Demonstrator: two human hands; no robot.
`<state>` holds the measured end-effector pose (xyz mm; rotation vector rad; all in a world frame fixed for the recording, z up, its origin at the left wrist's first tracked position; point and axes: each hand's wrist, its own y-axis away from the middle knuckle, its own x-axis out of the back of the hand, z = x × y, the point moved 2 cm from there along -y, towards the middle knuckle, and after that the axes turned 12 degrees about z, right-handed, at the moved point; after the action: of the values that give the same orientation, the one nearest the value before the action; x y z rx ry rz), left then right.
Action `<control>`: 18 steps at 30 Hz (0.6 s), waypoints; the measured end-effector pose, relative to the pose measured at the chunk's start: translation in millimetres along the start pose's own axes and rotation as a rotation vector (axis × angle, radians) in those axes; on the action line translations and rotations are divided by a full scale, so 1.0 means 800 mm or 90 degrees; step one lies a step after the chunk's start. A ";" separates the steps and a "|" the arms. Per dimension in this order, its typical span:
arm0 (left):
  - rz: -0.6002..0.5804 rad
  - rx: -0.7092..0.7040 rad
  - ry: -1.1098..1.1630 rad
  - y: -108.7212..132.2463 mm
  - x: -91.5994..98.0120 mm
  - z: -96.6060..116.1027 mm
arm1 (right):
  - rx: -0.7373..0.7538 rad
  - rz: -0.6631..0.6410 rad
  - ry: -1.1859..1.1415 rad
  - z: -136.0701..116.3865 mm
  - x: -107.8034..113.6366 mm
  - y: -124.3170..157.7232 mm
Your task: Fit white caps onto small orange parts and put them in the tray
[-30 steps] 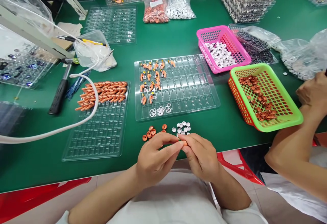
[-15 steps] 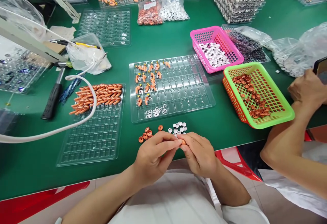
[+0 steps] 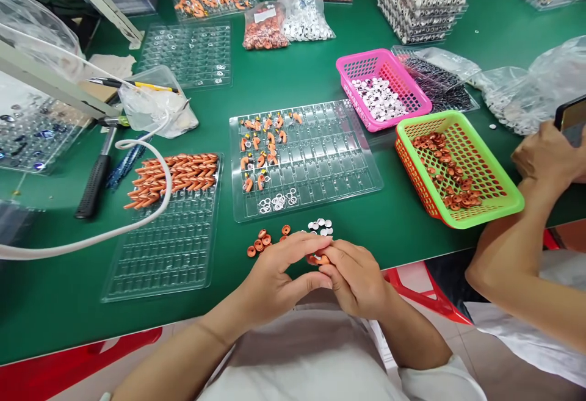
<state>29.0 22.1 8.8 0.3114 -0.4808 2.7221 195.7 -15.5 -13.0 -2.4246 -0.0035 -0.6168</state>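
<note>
An orange curved plastic part [image 3: 322, 260] sits at the fingertips of my right hand [image 3: 359, 279], which is closed on it; most of the part is covered by fingers. My left hand [image 3: 277, 273] reaches around its far side with fingers stretched out and thumb apart, its fingertips touching the right hand's fingers. Just beyond my hands lie several copper-coloured cup-shaped discs [image 3: 259, 245] and several small white discs [image 3: 321, 225], some hidden behind my fingers. Farther forward, a clear compartment tray [image 3: 320, 172] holds orange hooked pieces [image 3: 260, 159] and loose white rings [image 3: 278, 201].
At left, another clear tray [image 3: 160, 260] holds orange-brown pieces, with a hammer [image 3: 93, 184] and white cable [image 3: 162, 202] beside it. To the right are a pink basket [image 3: 383, 122] of white discs and a green basket [image 3: 494, 221] of copper-coloured discs. A co-worker's arm [image 3: 513, 236] rests at far right.
My left fingers have opened from their pinch and spread over the right hand's fingertips. More of the orange part shows now. The camera view has shifted slightly.
</note>
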 end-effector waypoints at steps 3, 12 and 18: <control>0.000 0.022 0.023 -0.002 -0.001 0.000 | -0.001 -0.003 -0.004 0.001 -0.001 0.001; -0.012 0.041 0.027 -0.005 0.003 0.002 | -0.010 0.000 -0.014 -0.001 0.001 -0.002; -0.002 0.026 0.014 -0.006 0.004 0.006 | -0.005 -0.014 -0.048 -0.003 -0.002 -0.007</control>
<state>28.5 25.4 15.7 0.2918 -0.4186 2.7329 192.5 -11.9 -8.5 -2.4566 -0.0603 -0.5355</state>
